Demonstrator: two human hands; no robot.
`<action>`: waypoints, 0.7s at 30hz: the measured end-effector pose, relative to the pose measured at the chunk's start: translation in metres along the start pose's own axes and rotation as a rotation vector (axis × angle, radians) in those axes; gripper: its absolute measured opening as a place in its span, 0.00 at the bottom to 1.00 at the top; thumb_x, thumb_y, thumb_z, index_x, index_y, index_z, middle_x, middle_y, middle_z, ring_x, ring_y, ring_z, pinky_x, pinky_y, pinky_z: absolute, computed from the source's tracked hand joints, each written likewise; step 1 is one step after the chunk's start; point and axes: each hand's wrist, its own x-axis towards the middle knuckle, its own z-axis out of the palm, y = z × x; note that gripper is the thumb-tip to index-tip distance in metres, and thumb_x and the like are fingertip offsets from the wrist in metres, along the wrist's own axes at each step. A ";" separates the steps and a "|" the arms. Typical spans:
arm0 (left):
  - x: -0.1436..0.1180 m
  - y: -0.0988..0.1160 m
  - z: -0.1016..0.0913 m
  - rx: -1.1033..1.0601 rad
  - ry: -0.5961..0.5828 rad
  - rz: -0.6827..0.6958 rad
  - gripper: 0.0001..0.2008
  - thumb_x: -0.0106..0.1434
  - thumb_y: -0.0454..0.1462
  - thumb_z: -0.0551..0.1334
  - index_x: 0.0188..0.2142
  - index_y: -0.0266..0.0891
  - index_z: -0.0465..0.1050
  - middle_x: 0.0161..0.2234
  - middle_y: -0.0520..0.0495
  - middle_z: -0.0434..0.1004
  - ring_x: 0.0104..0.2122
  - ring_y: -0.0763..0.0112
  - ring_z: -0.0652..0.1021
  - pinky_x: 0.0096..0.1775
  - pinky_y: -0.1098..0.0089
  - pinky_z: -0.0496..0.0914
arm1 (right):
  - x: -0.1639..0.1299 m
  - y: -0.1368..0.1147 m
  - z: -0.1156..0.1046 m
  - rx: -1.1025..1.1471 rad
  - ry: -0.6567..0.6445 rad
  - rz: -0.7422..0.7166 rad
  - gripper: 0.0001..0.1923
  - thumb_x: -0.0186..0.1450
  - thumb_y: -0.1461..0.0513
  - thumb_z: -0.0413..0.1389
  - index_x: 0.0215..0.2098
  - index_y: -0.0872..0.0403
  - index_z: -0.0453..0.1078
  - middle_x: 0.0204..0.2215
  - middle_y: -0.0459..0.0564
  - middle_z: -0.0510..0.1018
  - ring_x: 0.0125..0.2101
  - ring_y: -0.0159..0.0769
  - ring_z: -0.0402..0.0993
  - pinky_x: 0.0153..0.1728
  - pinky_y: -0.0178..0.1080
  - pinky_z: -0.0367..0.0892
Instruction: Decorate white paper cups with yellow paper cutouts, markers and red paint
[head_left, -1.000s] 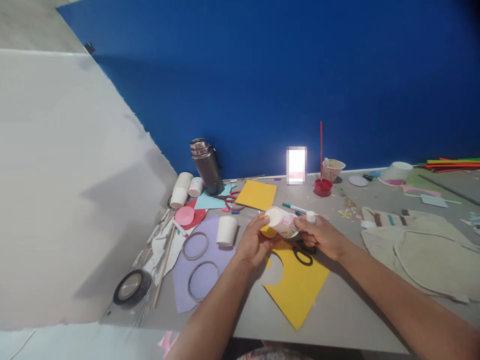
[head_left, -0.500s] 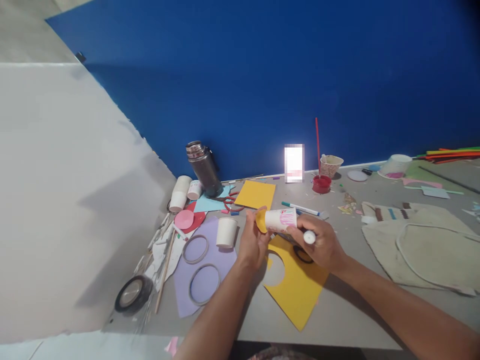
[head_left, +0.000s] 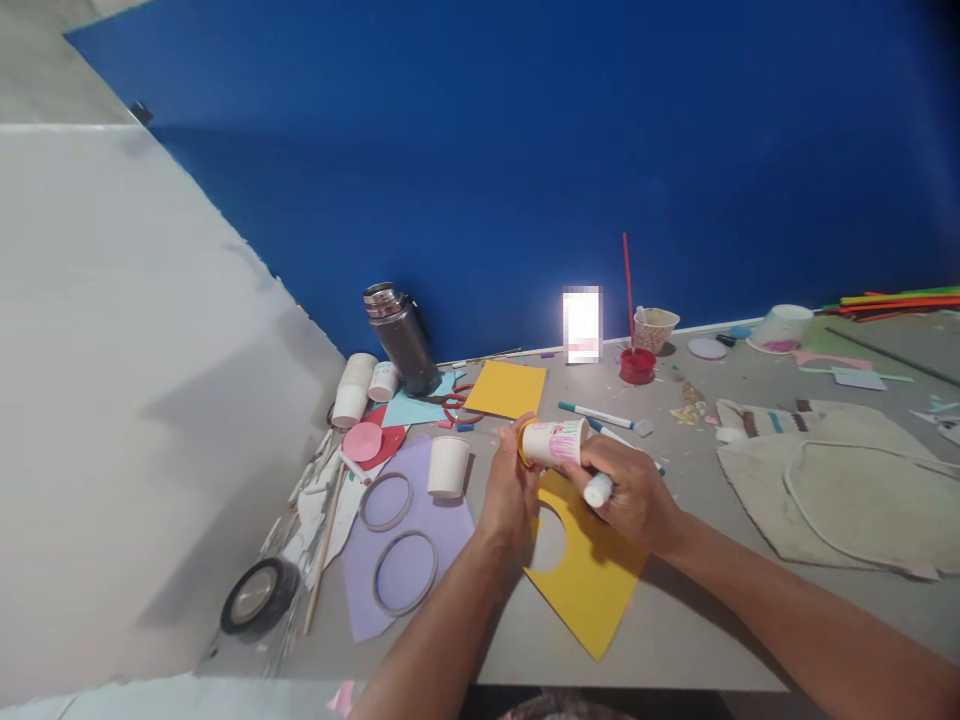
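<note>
My left hand (head_left: 508, 495) is closed on a yellow paper disc (head_left: 526, 443) at the left end of a paper cup. The paper cup (head_left: 553, 442) lies sideways between my hands, with pink and green drawing on its white wall. Fingers of my right hand (head_left: 634, 492) grip its other end and also hold a white tube (head_left: 598, 489), whose kind I cannot make out. Below lies a yellow sheet (head_left: 600, 585) with a round hole cut in it. A plain white paper cup (head_left: 448, 467) stands left of my left hand.
On the left are a purple sheet (head_left: 360, 600) with two rings, a roll of black tape (head_left: 260, 597), stacked cups (head_left: 354, 390) and a dark flask (head_left: 405, 345). Behind my hands lie a yellow square (head_left: 507, 389), markers (head_left: 600, 415) and a red pot (head_left: 637, 367). A cloth (head_left: 757, 500) lies right.
The yellow disc has turned from a slanted face to nearly edge-on against the cup's end. The white tube in my right hand has tipped downward and left. The whole view has shifted slightly.
</note>
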 end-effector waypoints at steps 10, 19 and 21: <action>0.000 -0.003 0.002 -0.012 -0.040 -0.002 0.31 0.65 0.61 0.64 0.56 0.44 0.78 0.54 0.43 0.81 0.57 0.59 0.78 0.58 0.65 0.72 | -0.001 -0.002 0.002 0.010 0.002 0.008 0.15 0.74 0.61 0.54 0.27 0.49 0.63 0.24 0.47 0.73 0.25 0.35 0.67 0.27 0.38 0.60; 0.000 -0.005 0.002 0.003 -0.030 -0.002 0.31 0.66 0.60 0.63 0.57 0.43 0.76 0.57 0.41 0.79 0.58 0.58 0.78 0.57 0.64 0.72 | -0.001 -0.005 0.005 0.060 -0.009 0.094 0.17 0.73 0.57 0.53 0.26 0.50 0.65 0.24 0.48 0.74 0.25 0.36 0.68 0.28 0.38 0.61; 0.001 -0.002 0.002 0.034 -0.015 -0.008 0.30 0.67 0.60 0.62 0.57 0.43 0.76 0.57 0.41 0.79 0.57 0.58 0.79 0.55 0.65 0.73 | 0.002 -0.006 0.002 0.112 -0.001 0.160 0.18 0.73 0.54 0.54 0.25 0.50 0.65 0.24 0.48 0.75 0.25 0.36 0.67 0.27 0.38 0.61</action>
